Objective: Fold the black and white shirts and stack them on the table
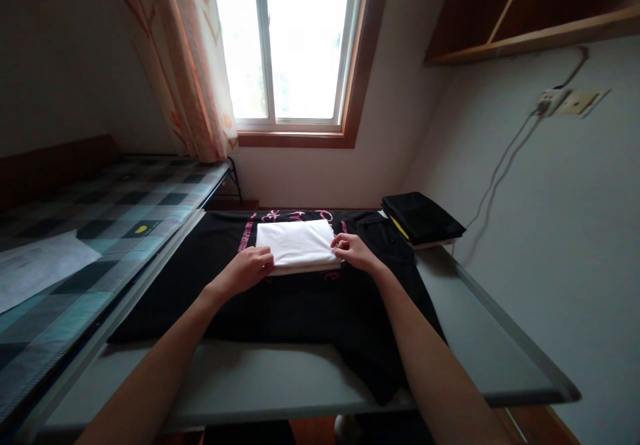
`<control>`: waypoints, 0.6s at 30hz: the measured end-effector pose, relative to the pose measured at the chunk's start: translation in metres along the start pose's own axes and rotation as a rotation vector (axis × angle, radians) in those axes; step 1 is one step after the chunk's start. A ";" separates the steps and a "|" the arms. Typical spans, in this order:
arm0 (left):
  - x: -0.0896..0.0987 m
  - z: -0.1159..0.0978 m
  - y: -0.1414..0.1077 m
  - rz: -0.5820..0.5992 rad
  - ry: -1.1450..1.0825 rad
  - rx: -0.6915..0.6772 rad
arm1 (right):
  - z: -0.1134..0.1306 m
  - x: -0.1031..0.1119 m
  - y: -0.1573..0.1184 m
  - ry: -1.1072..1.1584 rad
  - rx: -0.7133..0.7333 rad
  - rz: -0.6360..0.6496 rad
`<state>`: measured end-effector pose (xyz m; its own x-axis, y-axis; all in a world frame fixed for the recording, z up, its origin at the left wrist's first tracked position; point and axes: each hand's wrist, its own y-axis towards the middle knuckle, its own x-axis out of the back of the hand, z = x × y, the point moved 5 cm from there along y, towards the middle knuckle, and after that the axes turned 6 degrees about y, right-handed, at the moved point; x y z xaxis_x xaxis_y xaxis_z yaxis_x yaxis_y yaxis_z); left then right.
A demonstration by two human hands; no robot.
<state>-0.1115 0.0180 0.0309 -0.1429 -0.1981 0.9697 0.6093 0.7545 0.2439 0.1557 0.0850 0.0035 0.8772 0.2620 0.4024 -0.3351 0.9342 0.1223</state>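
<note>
A white cloth [299, 243], folded into a flat rectangle, lies on top of a spread black garment [280, 311] with pink lettering. My left hand [255, 262] grips the cloth's left side near its front corner, fingers curled together. At the right edge my right hand [354, 250] pinches the same cloth between thumb and fingers. The black garment lies flat under both forearms, and one part of it reaches down to the table's front edge.
A pale table [260, 378] carries the garment. Folded dark clothes [423, 218] are stacked at its back right. On the left stands a bed with a checkered cover [125, 198] and a paper sheet [45, 265]. A cord [505, 155] hangs along the right wall.
</note>
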 end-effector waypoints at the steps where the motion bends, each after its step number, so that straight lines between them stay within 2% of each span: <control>1: 0.000 0.000 0.000 0.002 0.002 -0.004 | -0.001 -0.001 0.001 -0.005 -0.016 0.020; 6: -0.004 -0.002 -0.001 0.029 -0.040 0.019 | -0.003 -0.004 0.001 -0.209 -0.058 0.057; 8: -0.007 0.001 0.000 -0.019 -0.097 0.099 | 0.005 -0.002 -0.001 -0.347 -0.001 -0.054; 12: -0.013 0.006 0.004 -0.219 -0.125 0.276 | 0.033 -0.003 -0.010 -0.557 0.199 -0.392; 15: -0.021 0.003 0.006 -0.307 -0.051 0.270 | 0.052 -0.023 -0.009 -0.611 0.308 -0.419; 18: -0.034 -0.001 0.008 -0.250 0.045 0.253 | 0.069 -0.053 0.004 -0.610 0.383 -0.339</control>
<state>-0.1011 0.0298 -0.0004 -0.2250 -0.4192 0.8796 0.3464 0.8093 0.4743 0.0843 0.0579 0.0447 0.6466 -0.3034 0.6999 -0.2760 0.7623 0.5855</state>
